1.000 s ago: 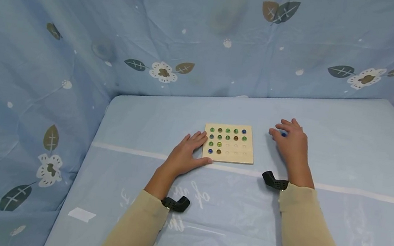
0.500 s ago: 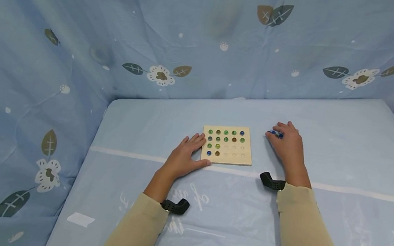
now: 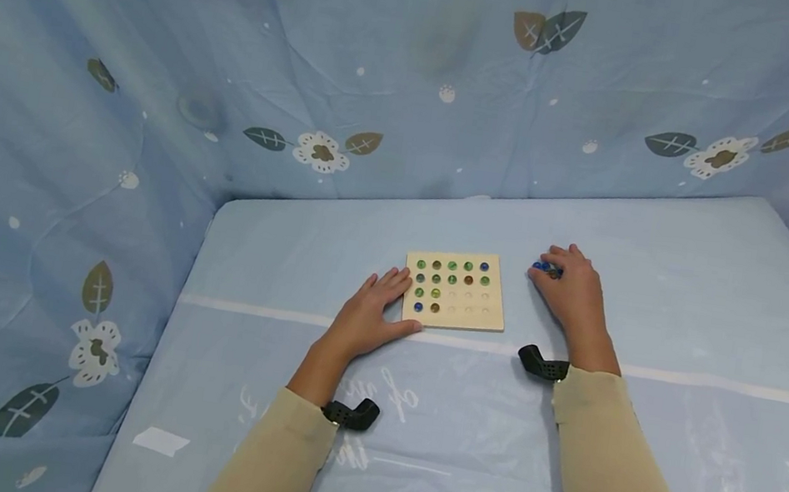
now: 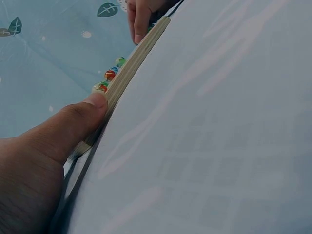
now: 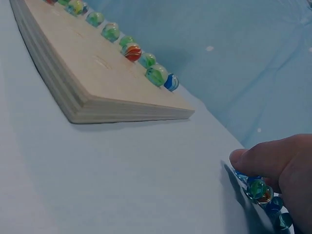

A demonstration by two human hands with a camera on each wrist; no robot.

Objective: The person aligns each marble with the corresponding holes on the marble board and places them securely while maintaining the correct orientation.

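Note:
A pale wooden board [image 3: 463, 309] with rows of round hollows lies flat on the bed-like surface. Glass marbles, mostly green with some blue and brown, fill its two far rows and the left part of the two near rows. My left hand [image 3: 371, 314] rests at the board's left side, fingers straight along the edge and thumb [image 4: 92, 105] against its near edge. To the right of the board, my right hand [image 3: 577, 293] is low over the cloth, thumb and fingers curled round several loose marbles [image 5: 257, 189], blue and green ones among them. Its palm hides part of this cluster.
A pale blue cloth [image 3: 728, 293] covers the work surface, crossed by a white stripe. Blue patterned fabric [image 3: 421, 56] rises behind and at the left. A white patch [image 3: 161, 441] lies near the left front.
My right hand has come slightly nearer and lower, and more blue marbles now show between its thumb and fingers. My left hand and the board stay together; the view has shifted slightly.

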